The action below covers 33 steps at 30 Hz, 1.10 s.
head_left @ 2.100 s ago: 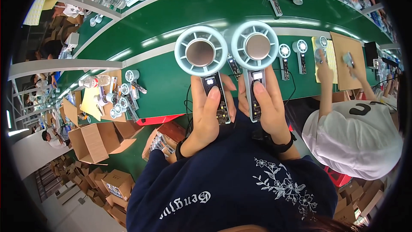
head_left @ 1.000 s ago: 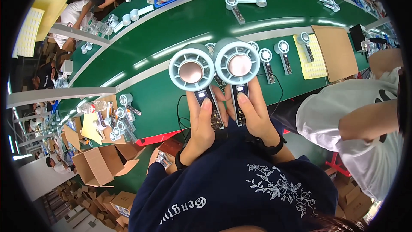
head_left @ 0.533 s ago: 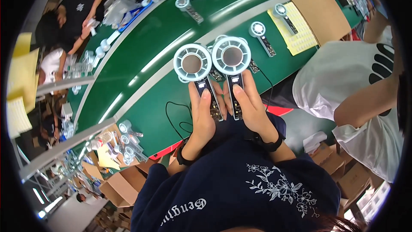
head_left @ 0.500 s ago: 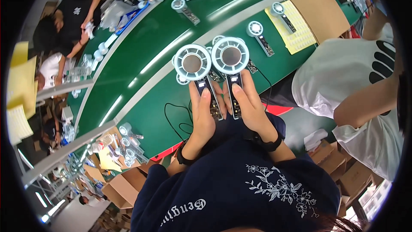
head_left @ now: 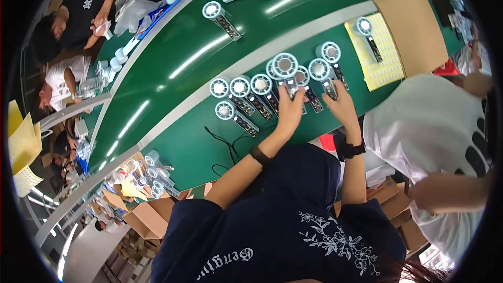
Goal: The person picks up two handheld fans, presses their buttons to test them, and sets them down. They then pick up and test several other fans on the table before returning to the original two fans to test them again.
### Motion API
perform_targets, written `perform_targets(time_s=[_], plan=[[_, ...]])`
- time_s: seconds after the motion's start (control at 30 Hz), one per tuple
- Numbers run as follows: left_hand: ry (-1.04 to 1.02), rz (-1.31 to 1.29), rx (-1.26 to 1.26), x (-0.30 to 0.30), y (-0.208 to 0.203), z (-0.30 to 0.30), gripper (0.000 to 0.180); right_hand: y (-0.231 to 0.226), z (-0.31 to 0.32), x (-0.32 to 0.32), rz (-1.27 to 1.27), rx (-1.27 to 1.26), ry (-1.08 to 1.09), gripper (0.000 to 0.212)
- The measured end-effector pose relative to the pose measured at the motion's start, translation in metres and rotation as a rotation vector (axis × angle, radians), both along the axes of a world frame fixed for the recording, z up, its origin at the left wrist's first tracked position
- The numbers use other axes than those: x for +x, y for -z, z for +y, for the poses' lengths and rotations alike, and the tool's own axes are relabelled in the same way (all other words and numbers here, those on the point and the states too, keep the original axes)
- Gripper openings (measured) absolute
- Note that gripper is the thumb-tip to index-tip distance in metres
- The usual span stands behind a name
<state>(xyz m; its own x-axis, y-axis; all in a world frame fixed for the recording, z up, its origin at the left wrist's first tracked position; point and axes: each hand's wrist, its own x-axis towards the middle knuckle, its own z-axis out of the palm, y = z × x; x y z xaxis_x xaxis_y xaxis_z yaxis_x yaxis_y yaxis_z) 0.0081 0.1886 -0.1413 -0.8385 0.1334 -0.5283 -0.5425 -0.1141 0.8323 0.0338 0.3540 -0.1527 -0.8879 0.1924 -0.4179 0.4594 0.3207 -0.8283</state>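
gripping left fan [head_left: 285,65] by its handle, left hand [head_left: 290,109] fingers curled round, right hand [head_left: 341,106] fingers around right fan's [head_left: 319,68] handle, both left of yellow sheet [head_left: 389,67], narrow tabletop [head_left: 353,71] strip at sheet's left edge, cardboard [head_left: 411,34] along its right edge

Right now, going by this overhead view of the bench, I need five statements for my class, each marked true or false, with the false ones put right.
1. The left hand holds a handheld fan. True.
2. The right hand is empty. False: its thumb and fingers are on the handle of a second handheld fan.
3. The yellow sheet lies to the left of both hands. False: it lies to their right.
4. A brown cardboard sheet lies next to the yellow sheet. True.
5. The benchtop is white. False: it is green.
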Motion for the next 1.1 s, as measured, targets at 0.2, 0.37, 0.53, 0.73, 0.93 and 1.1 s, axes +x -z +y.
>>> perform_targets(time_s=[0.2, 0.37, 0.53, 0.73, 0.93, 1.1], plan=[[-0.170, 0.153, -0.244, 0.007, 0.036, 0.017, 0.033, 0.010, -0.004, -0.027, 0.056, 0.218, -0.146, 0.041], [-0.172, 0.064, -0.211, 0.004, 0.021, 0.024, 0.037, -0.015, 0.010, -0.051, 0.019, 0.341, -0.296, 0.040], [-0.117, 0.137, -0.258, -0.005, 0.033, 0.030, 0.039, -0.086, -0.003, -0.128, -0.170, 0.484, -0.392, 0.038], [-0.304, 0.100, -0.046, 0.005, 0.049, 0.043, 0.039, -0.086, -0.077, -0.226, 0.109, -0.043, -0.393, 0.033], [-0.197, -0.325, 0.235, 0.014, 0.054, 0.040, 0.041, 0.008, -0.177, -0.294, -0.491, -1.226, 0.288, 0.050], [-0.214, -0.607, 0.228, 0.009, 0.019, 0.016, 0.028, 0.030, -0.239, -0.328, -0.474, -0.944, 0.602, 0.071]])
